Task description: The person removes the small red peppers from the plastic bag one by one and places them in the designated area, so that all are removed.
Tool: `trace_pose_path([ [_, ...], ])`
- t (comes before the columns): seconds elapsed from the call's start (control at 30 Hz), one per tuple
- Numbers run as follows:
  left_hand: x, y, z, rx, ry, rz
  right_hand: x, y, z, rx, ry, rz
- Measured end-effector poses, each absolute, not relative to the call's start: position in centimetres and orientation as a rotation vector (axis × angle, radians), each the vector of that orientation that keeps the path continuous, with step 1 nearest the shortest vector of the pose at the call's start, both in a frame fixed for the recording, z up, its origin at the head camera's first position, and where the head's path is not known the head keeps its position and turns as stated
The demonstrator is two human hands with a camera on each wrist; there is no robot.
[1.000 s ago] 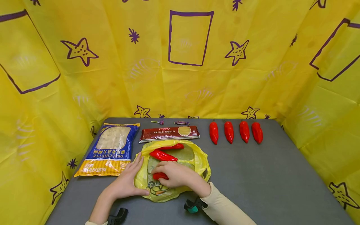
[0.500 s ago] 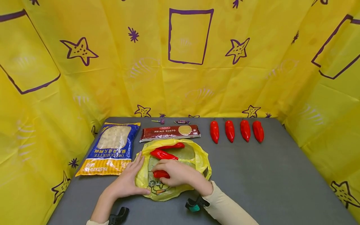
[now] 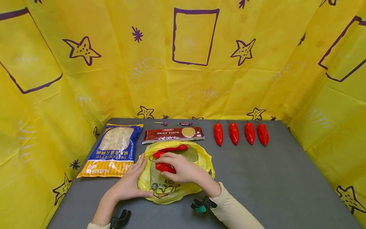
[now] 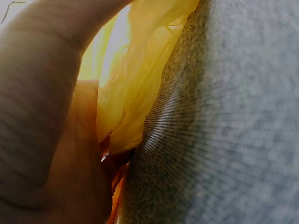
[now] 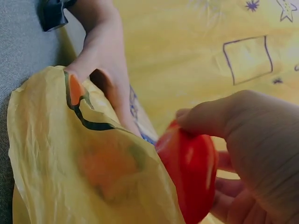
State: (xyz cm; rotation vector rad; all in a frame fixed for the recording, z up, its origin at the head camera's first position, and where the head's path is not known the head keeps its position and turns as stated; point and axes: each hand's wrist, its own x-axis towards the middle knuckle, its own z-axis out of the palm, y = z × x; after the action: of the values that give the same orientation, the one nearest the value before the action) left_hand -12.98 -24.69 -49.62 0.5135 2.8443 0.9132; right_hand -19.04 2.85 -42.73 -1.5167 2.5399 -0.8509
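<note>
Tabletop (image 3: 274, 171) (grey) beneath bag (image 3: 187, 188), yellow drapes (image 3: 160, 86) behind.

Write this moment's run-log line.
left hand: touching yellow bag | right hand: holding red pepper at bag opening | inside: two peppers visible | gray table: four peppers

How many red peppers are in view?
7: four red peppers in a row on the table, two in the yellow bag, one in the right hand. More may be hidden inside.
</note>
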Motion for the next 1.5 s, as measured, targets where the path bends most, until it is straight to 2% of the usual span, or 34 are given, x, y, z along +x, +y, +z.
trace_pose_path([
  [0.4, -13.2, -24.5, -49.6, 0.537, 2.865, 0.93, -19.8, 4.4, -41.3, -1.416, 2.656, -1.276],
  [0.67, -12.7, -24.4, -50.0, 0.531, 2.848, 0.929, -20.2, 7.1, -41.2, -1.36, 2.703, -1.463],
  [1.23, -12.9, -24.6, -49.6, 0.527, 2.865, 0.923, -21.8, 16.3, -41.9, -0.903, 2.906, -1.628],
  [1.5, -13.0, -24.6, -49.6, 0.529, 2.873, 0.913, -22.8, 20.1, -43.8, -0.687, 3.076, -1.585],
])
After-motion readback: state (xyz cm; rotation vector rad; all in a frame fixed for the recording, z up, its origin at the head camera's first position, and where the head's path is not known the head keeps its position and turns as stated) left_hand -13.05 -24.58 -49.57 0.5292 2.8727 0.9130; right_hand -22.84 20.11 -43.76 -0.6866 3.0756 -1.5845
